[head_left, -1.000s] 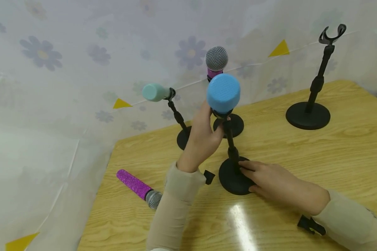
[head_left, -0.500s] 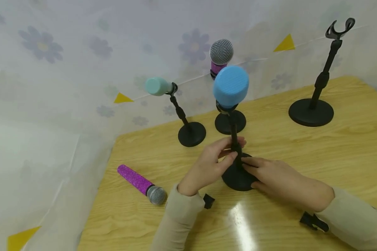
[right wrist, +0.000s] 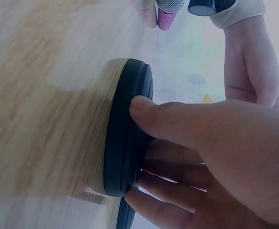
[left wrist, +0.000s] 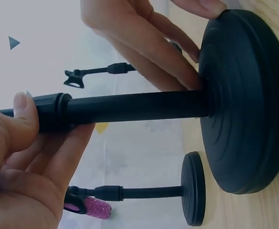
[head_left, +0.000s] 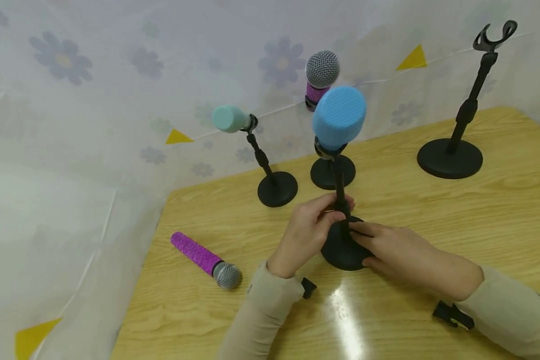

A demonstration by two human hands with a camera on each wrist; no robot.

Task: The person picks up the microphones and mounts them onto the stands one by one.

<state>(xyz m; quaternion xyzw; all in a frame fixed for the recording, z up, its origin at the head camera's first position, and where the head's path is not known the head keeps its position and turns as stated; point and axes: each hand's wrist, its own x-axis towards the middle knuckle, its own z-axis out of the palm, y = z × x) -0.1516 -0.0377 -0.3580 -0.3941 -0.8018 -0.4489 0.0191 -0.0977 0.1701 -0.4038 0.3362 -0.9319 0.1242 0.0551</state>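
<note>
A black microphone stand (head_left: 339,181) with a round base (head_left: 343,254) stands upright on the table in the head view. Its clip carries a microphone with a blue cover (head_left: 340,117) over the head. My left hand (head_left: 302,231) grips the collar partway up the pole, thumb on one side and fingers on the other, as the left wrist view also shows. My right hand (head_left: 400,250) rests on the base with fairly straight fingers. In the right wrist view, the thumb (right wrist: 151,114) presses the base's rim, and the other fingers touch its top side.
Behind stands a microphone (head_left: 322,72) in another stand. Left of it, a stand holds a mint-covered microphone (head_left: 228,119). A stand with a bare clip (head_left: 467,107) is at the back right. A glittery purple microphone (head_left: 198,254) lies on the table (head_left: 171,320) at left.
My left hand has come down from just below the blue-covered microphone to the stand's collar. My right hand has stayed at the base. The head view has shifted slightly.
</note>
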